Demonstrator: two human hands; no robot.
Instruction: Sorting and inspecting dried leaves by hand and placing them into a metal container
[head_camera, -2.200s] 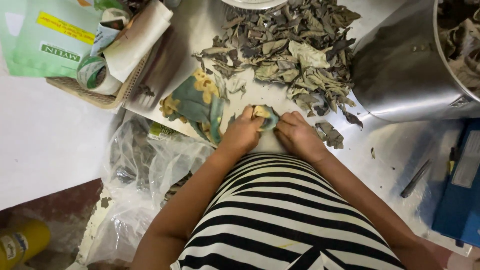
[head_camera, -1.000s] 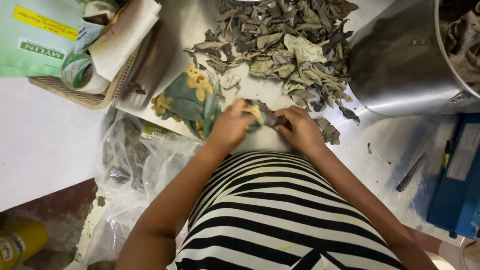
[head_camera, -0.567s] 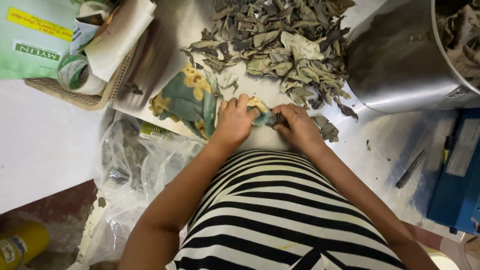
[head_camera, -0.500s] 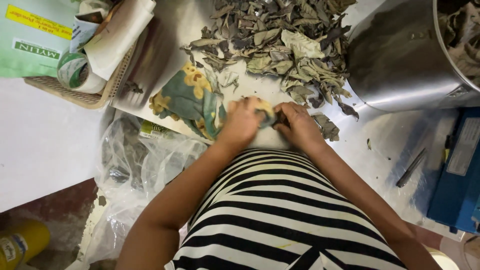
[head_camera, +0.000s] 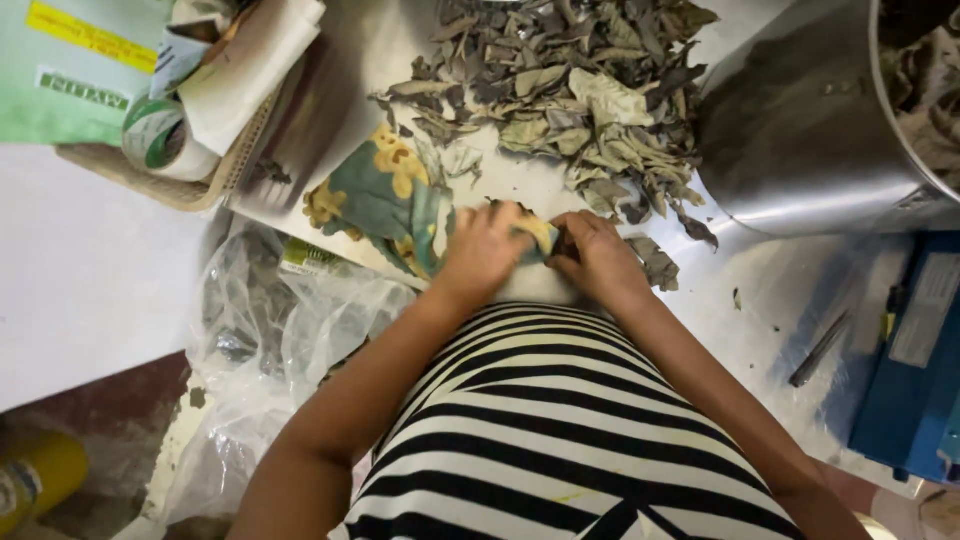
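Fingers curled tight, a person's left hand (head_camera: 485, 250) and right hand (head_camera: 598, 258) pinch a small yellowish leaf piece (head_camera: 535, 236) between them at the near edge of a white table (head_camera: 90, 290), directly against the person's black-and-white striped shirt (head_camera: 560, 420). The fingertips of both hands meet over the piece, which is mostly hidden, showing only a pale, creased sliver between the thumbs. Just left of the left hand lies a crumpled teal cloth (head_camera: 385, 200) with yellow flowers. Beyond the hands, farther across the table, spreads a pile of dried grey-green leaves (head_camera: 570, 90), curled and brittle-looking, with a few strays beside the right hand. To the right of the pile stands a large steel pot (head_camera: 810, 130) with more leaves inside. Left of the pile, a woven basket (head_camera: 150, 180) holds papers and a roll of tape (head_camera: 160, 140). A clear plastic bag (head_camera: 270, 350) hangs below the table edge, left of the left forearm.
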